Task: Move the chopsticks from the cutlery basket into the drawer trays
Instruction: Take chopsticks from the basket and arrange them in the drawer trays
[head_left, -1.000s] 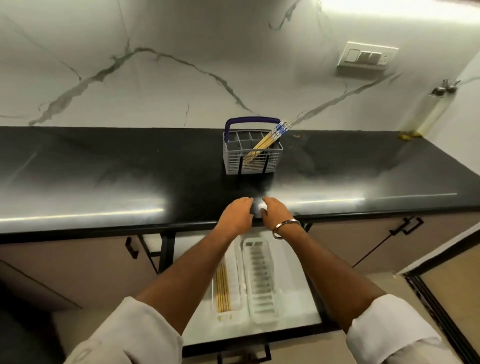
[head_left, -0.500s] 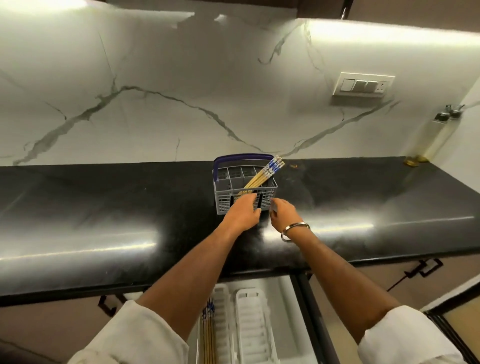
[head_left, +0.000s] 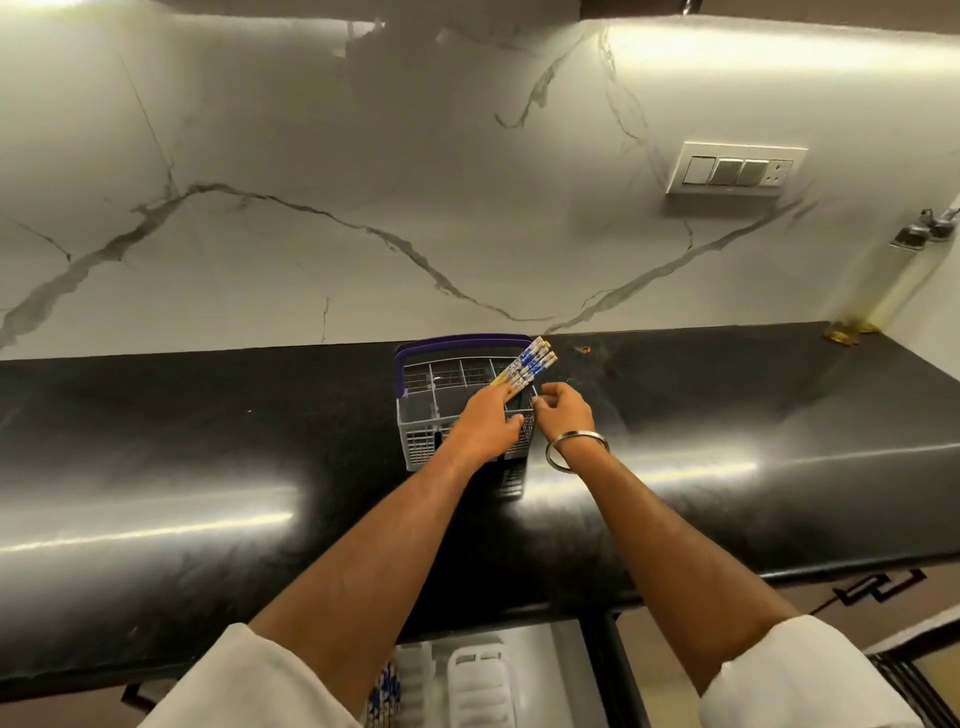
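Note:
A grey cutlery basket with a blue handle stands on the black counter. Several chopsticks with blue-patterned tops lean out of its right side. My left hand lies over the basket's front right, its fingers wrapped around the chopsticks' lower part. My right hand is at the basket's right rim, fingers curled and touching the rim beside the chopsticks. Below the counter, the open drawer shows white trays, and the left tray holds chopsticks.
The black counter runs the full width, backed by a marble wall. An oil bottle stands at the far right corner. A switch plate is on the wall. A cabinet handle sits lower right.
Both hands rose from the counter's front edge to the basket. My left hand has closed around the chopsticks. The view tilted up, so less of the drawer shows.

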